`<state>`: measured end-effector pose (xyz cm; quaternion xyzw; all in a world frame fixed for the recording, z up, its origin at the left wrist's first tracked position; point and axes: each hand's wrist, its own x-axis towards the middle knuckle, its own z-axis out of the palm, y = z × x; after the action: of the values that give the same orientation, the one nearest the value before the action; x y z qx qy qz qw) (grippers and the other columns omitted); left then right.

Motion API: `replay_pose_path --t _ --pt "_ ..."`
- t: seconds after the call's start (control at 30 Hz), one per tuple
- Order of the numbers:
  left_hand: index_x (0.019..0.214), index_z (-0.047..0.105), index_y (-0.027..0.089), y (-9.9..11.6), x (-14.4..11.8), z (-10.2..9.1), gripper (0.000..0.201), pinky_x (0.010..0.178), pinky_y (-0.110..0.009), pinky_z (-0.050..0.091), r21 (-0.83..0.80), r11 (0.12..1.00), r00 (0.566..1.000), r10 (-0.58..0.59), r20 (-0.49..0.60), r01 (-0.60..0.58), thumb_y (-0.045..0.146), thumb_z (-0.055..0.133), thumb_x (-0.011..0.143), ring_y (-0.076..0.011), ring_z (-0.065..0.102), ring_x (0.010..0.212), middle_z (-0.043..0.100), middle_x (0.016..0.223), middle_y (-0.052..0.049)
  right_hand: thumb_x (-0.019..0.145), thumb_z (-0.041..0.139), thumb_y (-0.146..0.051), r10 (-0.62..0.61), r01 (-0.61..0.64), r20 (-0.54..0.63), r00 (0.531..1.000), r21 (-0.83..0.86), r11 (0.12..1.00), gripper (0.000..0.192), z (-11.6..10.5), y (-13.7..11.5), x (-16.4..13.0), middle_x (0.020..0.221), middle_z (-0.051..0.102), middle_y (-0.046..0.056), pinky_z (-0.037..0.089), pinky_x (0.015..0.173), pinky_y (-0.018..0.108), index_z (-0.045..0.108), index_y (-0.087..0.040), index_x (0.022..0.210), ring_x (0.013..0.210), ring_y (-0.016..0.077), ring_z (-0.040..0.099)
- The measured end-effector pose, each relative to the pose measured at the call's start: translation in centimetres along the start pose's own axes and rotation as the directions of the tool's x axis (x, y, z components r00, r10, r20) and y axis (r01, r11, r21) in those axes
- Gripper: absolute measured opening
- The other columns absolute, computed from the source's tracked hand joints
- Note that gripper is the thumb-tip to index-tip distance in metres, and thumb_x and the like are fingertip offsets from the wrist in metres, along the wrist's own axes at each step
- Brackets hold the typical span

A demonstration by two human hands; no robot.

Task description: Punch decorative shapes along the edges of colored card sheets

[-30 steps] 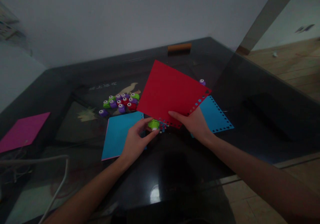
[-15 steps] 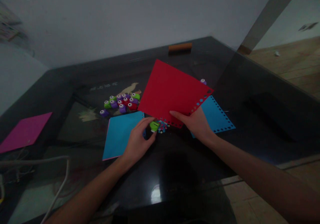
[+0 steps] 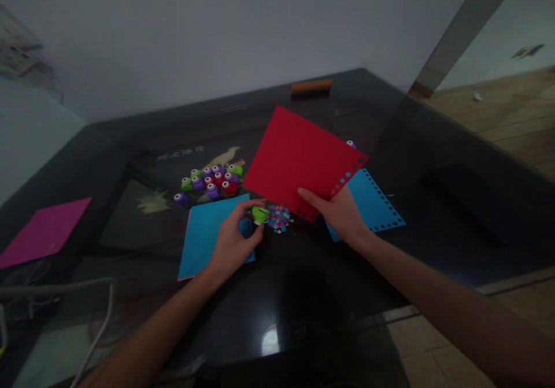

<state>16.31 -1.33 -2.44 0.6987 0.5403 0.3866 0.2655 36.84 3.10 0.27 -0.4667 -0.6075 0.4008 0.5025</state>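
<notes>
On tabletop (image 3: 433, 145), just left of confetti pile (image 3: 278, 219): left hand (image 3: 232, 243) pinching green punch (image 3: 260, 214), right hand (image 3: 342, 214) gripping red sheet (image 3: 299, 156) at punched edge. Best to keep sheet flat & steady, slide edge fully into punch slot w/ next hole spaced evenly, then press straight down

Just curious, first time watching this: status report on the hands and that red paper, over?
Left hand grips green punch. Right hand holds red sheet by punched edge. Confetti pile between hands.

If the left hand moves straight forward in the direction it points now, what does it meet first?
The left hand, holding the green punch, points up and right. First in that line is probably the heap of paper cut-outs, then the red sheet, though depth is unclear.
</notes>
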Motion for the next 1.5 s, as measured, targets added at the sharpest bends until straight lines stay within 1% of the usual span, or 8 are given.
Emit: replay_pose_path --t 0.23,0.47,0.73,0.9,1.1,1.27,1.4,1.5 --pt "0.109 0.053 0.018 -0.7 0.5 -0.3 0.033 0.092 -0.037 0.046 0.024 1.0 0.998 -0.003 -0.055 0.004 0.016 0.057 0.077 -0.0205 0.056 0.109 0.06 0.114 -0.007 0.076 0.065 -0.029 0.017 -0.017 -0.012 1.0 0.004 1.0 0.039 -0.5 0.7 0.6 0.104 0.07 0.006 0.045 0.098 0.041 0.061 -0.021 0.114 0.101 0.0215 0.064" --pt "0.111 0.055 0.019 -0.3 0.3 -0.4 0.034 0.085 -0.037 0.049 0.043 0.999 0.995 -0.018 -0.093 0.022 0.027 0.062 0.079 -0.0192 0.06 0.092 0.063 0.106 -0.006 0.067 0.072 -0.028 0.105 -0.097 -0.063 0.992 0.12 0.988 0.045 -1.8 0.7 1.7 0.108 0.068 0.013 0.051 0.089 0.043 0.062 -0.012 0.109 0.097 0.0251 0.066" --pt "0.114 0.059 0.021 -0.1 0.2 -0.6 0.029 0.093 -0.036 0.045 -0.08 0.996 0.996 -0.047 -0.077 0.041 0.029 0.051 0.086 -0.0206 0.055 0.111 0.061 0.119 -0.006 0.061 0.078 -0.032 0.167 -0.162 -0.087 0.982 0.061 0.985 0.044 -6.8 0.2 2.4 0.104 0.07 0.011 0.051 0.089 0.046 0.065 -0.014 0.099 0.094 0.0288 0.067" --pt "0.115 0.058 0.021 0.7 0.7 -0.9 0.039 0.089 -0.04 0.05 -0.306 0.914 0.96 -0.278 0.005 0.267 0.032 0.062 0.078 -0.0234 0.063 0.102 0.067 0.112 -0.006 0.066 0.075 -0.034 0.345 -0.329 -0.056 0.937 0.187 0.926 0.034 -10.9 1.7 1.6 0.106 0.07 0.008 0.052 0.09 0.045 0.065 -0.022 0.097 0.096 0.0282 0.067" --pt "0.105 0.062 0.024 2.2 2.1 -1.7 0.031 0.088 -0.039 0.052 -0.364 0.888 0.956 -0.293 0.028 0.282 0.025 0.066 0.074 -0.023 0.065 0.1 0.069 0.108 -0.004 0.067 0.072 -0.041 0.519 -0.538 0.167 0.838 0.096 0.838 0.031 -12.2 2.6 0.7 0.089 0.074 0.01 0.056 0.078 0.043 0.068 -0.018 0.088 0.08 0.0276 0.07" --pt "0.1 0.063 0.022 4.3 5.9 -1.4 0.022 0.074 -0.037 0.055 -0.399 0.882 0.968 -0.23 0.098 0.249 0.032 0.06 0.081 -0.0189 0.068 0.075 0.072 0.092 -0.005 0.066 0.071 -0.042 0.508 -0.534 0.304 0.806 0.002 0.846 0.036 -12.0 2.2 0.5 0.085 0.074 0.009 0.055 0.076 0.042 0.068 -0.015 0.089 0.08 0.0283 0.07" --pt "0.097 0.061 0.016 5.9 12.0 0.8 0.033 0.074 -0.035 0.054 -0.455 0.873 0.983 -0.125 0.133 0.173 0.044 0.047 0.088 -0.0192 0.067 0.076 0.071 0.088 -0.01 0.069 0.068 -0.042 0.444 -0.465 0.405 0.799 -0.052 0.884 0.029 -11.8 2.0 0.3 0.08 0.073 0.007 0.054 0.075 0.04 0.069 -0.016 0.081 0.081 0.0278 0.069" --pt "0.098 0.062 0.015 6.2 17.1 3.7 0.041 0.071 -0.03 0.053 -0.155 0.988 0.991 0.033 0.127 -0.013 0.046 0.036 0.091 -0.0186 0.066 0.082 0.069 0.093 -0.01 0.07 0.067 -0.042 0.42 -0.43 0.42 0.804 -0.078 0.9 0.028 -11.8 1.8 0.2 0.081 0.072 0.007 0.054 0.073 0.038 0.068 -0.016 0.079 0.079 0.0259 0.068"
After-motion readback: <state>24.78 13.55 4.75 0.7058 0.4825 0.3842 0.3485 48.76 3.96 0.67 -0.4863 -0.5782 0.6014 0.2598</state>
